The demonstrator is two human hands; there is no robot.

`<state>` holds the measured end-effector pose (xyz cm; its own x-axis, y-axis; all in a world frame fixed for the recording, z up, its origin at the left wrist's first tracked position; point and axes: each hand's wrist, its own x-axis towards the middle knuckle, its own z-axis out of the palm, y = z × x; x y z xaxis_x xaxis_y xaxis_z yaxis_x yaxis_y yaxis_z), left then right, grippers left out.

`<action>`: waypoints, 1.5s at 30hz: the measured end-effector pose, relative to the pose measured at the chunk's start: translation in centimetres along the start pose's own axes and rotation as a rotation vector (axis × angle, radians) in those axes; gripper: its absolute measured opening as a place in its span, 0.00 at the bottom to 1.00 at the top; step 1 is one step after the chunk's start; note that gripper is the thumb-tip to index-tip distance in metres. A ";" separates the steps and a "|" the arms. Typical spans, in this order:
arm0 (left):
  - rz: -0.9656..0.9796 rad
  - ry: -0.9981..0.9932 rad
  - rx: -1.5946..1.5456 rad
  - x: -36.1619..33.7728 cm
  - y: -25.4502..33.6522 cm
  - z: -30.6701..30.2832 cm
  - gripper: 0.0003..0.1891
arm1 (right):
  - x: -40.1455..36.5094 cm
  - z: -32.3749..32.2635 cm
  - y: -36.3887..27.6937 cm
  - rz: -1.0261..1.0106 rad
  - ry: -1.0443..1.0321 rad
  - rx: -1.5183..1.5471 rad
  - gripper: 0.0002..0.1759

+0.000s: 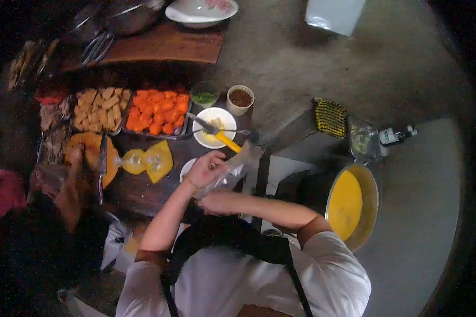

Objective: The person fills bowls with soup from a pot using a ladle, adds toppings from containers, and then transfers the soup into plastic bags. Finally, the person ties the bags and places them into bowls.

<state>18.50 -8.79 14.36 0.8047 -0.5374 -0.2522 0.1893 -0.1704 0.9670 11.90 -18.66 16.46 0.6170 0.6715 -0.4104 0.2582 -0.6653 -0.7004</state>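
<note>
Left hand (206, 167) grip seemingly pinches the clear bag (239, 162), which trails rightward from it; right hand (217, 202) just below, grip unreadable.

Left hand (203, 169) reaches forward, fingers curled closed; right forearm crosses the chest, right hand (212, 202) just behind the left, grip unclear.

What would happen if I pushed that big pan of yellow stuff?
The pan looks well filled with yellow liquid, so it is probably heavy and would likely slosh. Its rim looks thin and smooth, so perhaps slippery to grip.
</note>
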 end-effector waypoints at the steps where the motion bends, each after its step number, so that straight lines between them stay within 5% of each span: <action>1: -0.035 -0.146 0.024 0.4 -1.7 -0.3 0.17 | 0.4 1.0 -0.6 0.282 -0.153 0.430 0.10; 2: -0.053 -0.142 0.019 -0.1 -1.6 -0.5 0.17 | 0.6 1.8 -0.5 0.280 -0.169 0.440 0.10; 4: -0.152 -0.029 -0.109 -1.7 -0.8 -1.0 0.10 | 1.0 3.5 -0.2 -0.131 -0.028 0.283 0.12; 7: -0.023 0.232 -0.196 -2.1 -3.0 -2.1 0.06 | -1.1 0.8 -1.6 -0.252 0.091 0.358 0.14; 10: 0.008 0.316 -0.260 -3.5 -2.1 -3.4 0.06 | -3.0 -5.4 0.4 -0.098 0.641 0.342 0.22; 12: 0.049 0.301 -0.186 -4.1 -2.3 -4.3 0.07 | -1.6 -9.3 4.1 -0.293 0.960 -0.267 0.26; 13: 0.046 0.304 -0.186 -4.2 -2.7 -4.8 0.07 | -0.4 -9.8 5.9 -0.295 0.958 -0.264 0.26; 15: -0.041 0.263 -0.196 -4.1 -3.2 -5.6 0.06 | 1.8 -10.3 8.7 -0.311 0.508 -0.025 0.22; 16: -0.042 0.264 -0.196 -4.0 -3.2 -6.1 0.06 | 2.7 -10.5 9.4 -0.311 0.508 -0.024 0.22; 18: -0.090 0.270 -0.159 -3.6 -3.0 -7.1 0.08 | 4.1 -10.8 9.6 -0.079 0.020 0.401 0.15; 19: -0.091 0.271 -0.160 -3.1 -4.0 -8.0 0.08 | 4.5 -10.7 9.7 -0.080 0.019 0.401 0.15; 21: 0.398 0.367 0.305 -2.3 -6.6 -10.4 0.10 | 5.1 -10.2 9.8 -0.062 0.030 0.383 0.10; 22: 0.254 0.443 0.539 -2.3 -7.1 -11.7 0.10 | 5.3 -10.0 9.8 -0.062 0.027 0.382 0.10; 25: 0.274 0.663 0.671 -3.8 -1.6 -11.3 0.11 | 5.2 -8.9 9.5 -0.081 0.029 0.547 0.08; 27: 0.232 0.557 0.526 -4.2 -0.9 -10.0 0.14 | 5.0 -8.2 7.9 -0.094 0.102 0.580 0.06; 29: -0.245 0.077 0.026 -4.5 1.4 -7.6 0.13 | 5.4 -7.0 7.1 -0.089 0.105 0.643 0.06; 35: -0.247 -0.034 -0.149 -3.2 -0.7 -6.0 0.14 | 6.9 -4.3 5.8 -0.202 0.180 0.596 0.05; 38: -0.187 -0.024 -0.350 -2.7 -1.3 -6.3 0.13 | 6.6 -5.2 5.0 -0.273 -0.002 0.868 0.10; 45: -0.051 -0.085 -0.047 -2.7 0.0 -8.6 0.05 | 6.0 -6.4 5.3 -0.334 0.148 0.733 0.09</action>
<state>21.16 -0.26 15.30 0.7428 -0.5977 -0.3016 0.2567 -0.1618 0.9528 21.76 -20.26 14.00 0.6986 0.7124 -0.0674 -0.0740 -0.0218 -0.9970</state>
